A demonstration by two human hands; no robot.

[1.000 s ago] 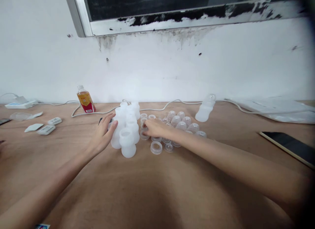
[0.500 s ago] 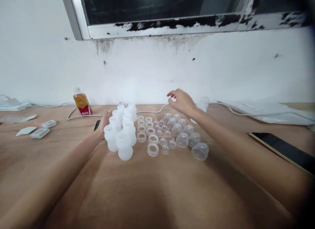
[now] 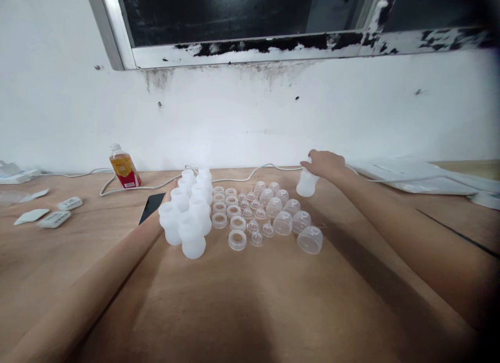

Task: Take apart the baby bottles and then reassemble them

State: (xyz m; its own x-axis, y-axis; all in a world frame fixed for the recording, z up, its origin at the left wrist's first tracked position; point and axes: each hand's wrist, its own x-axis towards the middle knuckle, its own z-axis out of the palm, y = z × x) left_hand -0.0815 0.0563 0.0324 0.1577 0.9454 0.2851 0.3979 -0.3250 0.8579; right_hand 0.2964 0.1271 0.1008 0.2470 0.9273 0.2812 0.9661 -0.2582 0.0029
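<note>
My right hand (image 3: 327, 164) is closed over the top of an upright white baby bottle (image 3: 307, 184) at the back of the table. My left hand (image 3: 167, 192) is at the left side of a block of white bottle bodies (image 3: 194, 237); its fingers are hidden behind them. To the right of those bodies lie two rows of clear collar rings (image 3: 237, 240), then small clear nipples (image 3: 257, 239). Clear dome caps (image 3: 310, 240) form the rightmost rows.
A drink bottle (image 3: 125, 166) with a red and yellow label stands at the back left. A white cable (image 3: 269, 165) runs along the wall. A phone (image 3: 151, 207) lies by my left wrist, small white packs (image 3: 54, 219) farther left, and a plastic bag (image 3: 398, 176) at the back right.
My right hand has moved right and come down onto the white baby bottle, closing on its top. My left hand stays by the bottle bodies. The view has shifted slightly.
</note>
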